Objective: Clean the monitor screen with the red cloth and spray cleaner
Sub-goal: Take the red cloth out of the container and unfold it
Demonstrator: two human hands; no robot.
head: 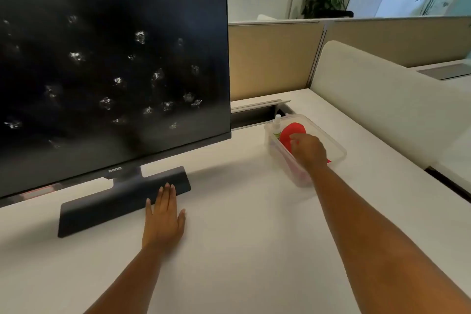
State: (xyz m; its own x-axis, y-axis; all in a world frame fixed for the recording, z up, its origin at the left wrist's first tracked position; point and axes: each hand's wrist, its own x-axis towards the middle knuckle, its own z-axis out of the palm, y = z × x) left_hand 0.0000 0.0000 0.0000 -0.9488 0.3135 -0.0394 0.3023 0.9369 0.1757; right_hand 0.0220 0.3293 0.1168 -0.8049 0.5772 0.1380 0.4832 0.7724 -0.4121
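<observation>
The black monitor screen (114,71) fills the left and carries several whitish smudges. Its dark base (102,209) stands on the white desk. A red cloth (293,130) lies in a clear plastic bin (339,151) to the right of the monitor. A small spray bottle (277,126) with a white cap stands at the bin's far left corner. My right hand (309,150) reaches into the bin, fingers curled down over the cloth and hiding part of it; a grip cannot be made out. My left hand (164,219) lies flat on the desk, fingertips on the base's front edge.
The white desk (242,250) spreads in front of me. An open cable slot (257,113) sits behind the bin. A white divider (382,99) borders the desk on the right, and beige partitions (272,58) stand behind.
</observation>
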